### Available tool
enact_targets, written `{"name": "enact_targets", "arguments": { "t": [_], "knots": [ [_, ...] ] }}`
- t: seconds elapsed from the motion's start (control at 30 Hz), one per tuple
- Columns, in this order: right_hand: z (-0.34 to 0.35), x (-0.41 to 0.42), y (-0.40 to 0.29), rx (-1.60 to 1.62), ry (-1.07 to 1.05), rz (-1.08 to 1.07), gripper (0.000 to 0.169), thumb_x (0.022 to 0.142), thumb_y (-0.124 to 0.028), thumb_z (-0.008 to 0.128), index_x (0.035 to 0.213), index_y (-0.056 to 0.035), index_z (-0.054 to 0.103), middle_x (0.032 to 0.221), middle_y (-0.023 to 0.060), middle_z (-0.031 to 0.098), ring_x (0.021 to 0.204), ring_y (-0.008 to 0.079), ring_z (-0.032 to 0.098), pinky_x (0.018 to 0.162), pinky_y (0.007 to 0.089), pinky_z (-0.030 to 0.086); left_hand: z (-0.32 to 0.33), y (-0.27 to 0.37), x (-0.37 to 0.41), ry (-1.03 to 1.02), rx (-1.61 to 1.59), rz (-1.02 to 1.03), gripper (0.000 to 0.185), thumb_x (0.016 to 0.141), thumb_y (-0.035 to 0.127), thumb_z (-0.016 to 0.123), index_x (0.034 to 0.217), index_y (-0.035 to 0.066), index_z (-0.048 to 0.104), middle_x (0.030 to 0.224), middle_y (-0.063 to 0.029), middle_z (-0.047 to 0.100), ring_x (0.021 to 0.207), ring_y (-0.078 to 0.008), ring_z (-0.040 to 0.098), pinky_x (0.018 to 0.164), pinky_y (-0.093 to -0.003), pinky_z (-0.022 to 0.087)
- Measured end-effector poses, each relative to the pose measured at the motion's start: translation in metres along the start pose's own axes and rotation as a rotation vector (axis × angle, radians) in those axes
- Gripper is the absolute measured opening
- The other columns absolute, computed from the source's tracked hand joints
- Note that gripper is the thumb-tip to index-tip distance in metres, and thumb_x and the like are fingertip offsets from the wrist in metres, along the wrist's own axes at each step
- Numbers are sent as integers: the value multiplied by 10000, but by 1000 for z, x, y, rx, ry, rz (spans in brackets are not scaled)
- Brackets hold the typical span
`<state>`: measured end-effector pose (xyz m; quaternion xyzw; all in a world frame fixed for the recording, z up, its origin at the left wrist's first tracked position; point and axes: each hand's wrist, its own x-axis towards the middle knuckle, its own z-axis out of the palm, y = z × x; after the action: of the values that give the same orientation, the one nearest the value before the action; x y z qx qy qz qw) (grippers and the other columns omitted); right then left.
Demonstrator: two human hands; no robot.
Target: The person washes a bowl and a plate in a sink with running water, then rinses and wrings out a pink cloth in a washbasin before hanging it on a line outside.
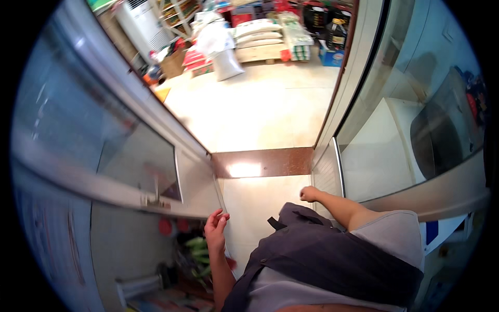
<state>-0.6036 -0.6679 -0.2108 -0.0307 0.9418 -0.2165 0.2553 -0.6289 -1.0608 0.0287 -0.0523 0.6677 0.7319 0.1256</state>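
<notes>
My left hand (216, 230) is raised beside the left door panel, fingers loosely bent and apart, with nothing in it. On the other side, my right hand (308, 194) hangs near the right door panel with its fingers curled in; nothing shows in its grip. Between the hands is a dark apron (312, 257) over my grey shirt (390, 230). Ahead, a reddish-brown stone threshold (284, 162) crosses the doorway, with pale floor tiles (249, 113) beyond it.
Glass-panelled doors (195, 167) flank me, the left one with a handle (156, 201). Past the doorway stand stacked white sacks (259, 33) on a wooden pallet (261, 52), a cardboard box (173, 62) and dark bottles (337, 35). Blurred green vegetables (199, 251) lie at lower left.
</notes>
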Motion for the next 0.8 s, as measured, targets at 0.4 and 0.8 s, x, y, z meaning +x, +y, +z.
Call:
{"name": "enact_targets", "arguments": {
  "t": [0.4,0.8],
  "knots": [
    [-138,135,120,296,231,222,220,705,-247,619,859,-93,655,834,128,646,772,293,618,692,404,481,105,43,374,-129,143,-108,235,854,108,556,1081,49,542,890,-53,635,780,-108,586,664,-213,451],
    [-424,329,252,570,548,365,250,739,-233,585,913,-59,632,866,133,640,810,285,610,721,373,476,381,94,748,-433,331,-57,263,859,85,527,1116,28,525,884,-59,629,813,-119,579,702,-225,444]
  ]
}}
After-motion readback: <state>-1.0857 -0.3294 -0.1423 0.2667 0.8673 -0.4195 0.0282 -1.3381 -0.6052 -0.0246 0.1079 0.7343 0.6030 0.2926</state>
